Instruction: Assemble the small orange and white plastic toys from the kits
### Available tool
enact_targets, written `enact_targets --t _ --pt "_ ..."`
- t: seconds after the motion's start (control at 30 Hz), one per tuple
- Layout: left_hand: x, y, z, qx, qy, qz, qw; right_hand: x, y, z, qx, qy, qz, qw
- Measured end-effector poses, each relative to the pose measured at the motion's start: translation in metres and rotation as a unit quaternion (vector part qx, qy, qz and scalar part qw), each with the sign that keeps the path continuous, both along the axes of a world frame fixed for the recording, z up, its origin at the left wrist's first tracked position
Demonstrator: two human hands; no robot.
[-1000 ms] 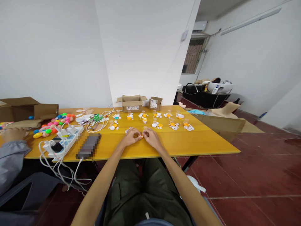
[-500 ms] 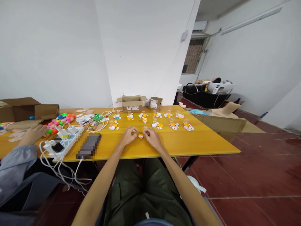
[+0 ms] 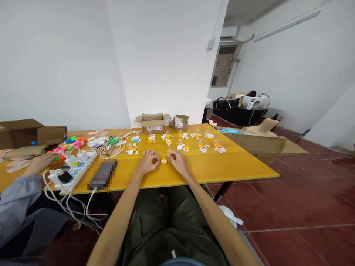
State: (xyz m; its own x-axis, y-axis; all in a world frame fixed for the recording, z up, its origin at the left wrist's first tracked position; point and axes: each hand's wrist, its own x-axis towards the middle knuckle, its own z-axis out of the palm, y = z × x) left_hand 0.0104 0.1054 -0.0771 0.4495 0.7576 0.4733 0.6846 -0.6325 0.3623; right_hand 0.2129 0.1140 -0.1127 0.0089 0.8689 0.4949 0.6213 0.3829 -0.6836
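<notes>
A small round orange part with white on top (image 3: pixel 164 161) lies on the table between my two hands. To its left, my left hand (image 3: pixel 146 163) rests low over the table, fingers curled and thumb bent toward the forefinger; whatever they hold is too small to make out. On the other side my right hand (image 3: pixel 179 161) is closed in a pinch, its fingertips beside a small clear cup (image 3: pixel 169 151); what is in the pinch is hidden. Behind my hands stand several little groups of white and orange parts, among them a white-and-orange piece (image 3: pixel 169 142).
Two cardboard boxes, one open (image 3: pixel 153 123) and one smaller (image 3: pixel 181 122), stand at the wall. At left are a phone (image 3: pixel 102 174), a power strip (image 3: pixel 83 166) with loose cables, colourful balls (image 3: pixel 66 147) and a co-worker's hand (image 3: pixel 41 162).
My left hand has turned and shifted slightly left; the small whitish piece seen at its fingertips no longer shows. My right hand stays in its pinch. The whole view has shifted slightly.
</notes>
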Motion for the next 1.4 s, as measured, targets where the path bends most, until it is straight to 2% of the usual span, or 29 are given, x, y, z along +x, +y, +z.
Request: enact_targets --t 0.3,0.7,0.83,1.07,1.4 --pt "-0.005 0.006 -0.005 0.001 -0.002 -0.017 1.000 -0.002 -0.003 0.001 0.012 0.001 0.003 1.000" --pt "-0.001 0.002 -0.002 -0.005 0.010 -0.025 1.000 -0.008 -0.012 0.011 -0.022 -0.062 0.063 0.996" --pt "0.001 0.003 -0.004 0.033 0.011 -0.021 0.999 -0.010 -0.016 0.013 -0.021 -0.104 0.062 0.992" --pt "0.009 0.008 -0.009 0.150 -0.006 -0.029 0.988 -0.011 -0.018 0.017 -0.022 -0.157 0.059 0.986" --pt "0.016 0.007 -0.011 0.161 0.025 -0.061 0.985 -0.013 -0.016 0.016 -0.036 -0.165 0.054 0.984"
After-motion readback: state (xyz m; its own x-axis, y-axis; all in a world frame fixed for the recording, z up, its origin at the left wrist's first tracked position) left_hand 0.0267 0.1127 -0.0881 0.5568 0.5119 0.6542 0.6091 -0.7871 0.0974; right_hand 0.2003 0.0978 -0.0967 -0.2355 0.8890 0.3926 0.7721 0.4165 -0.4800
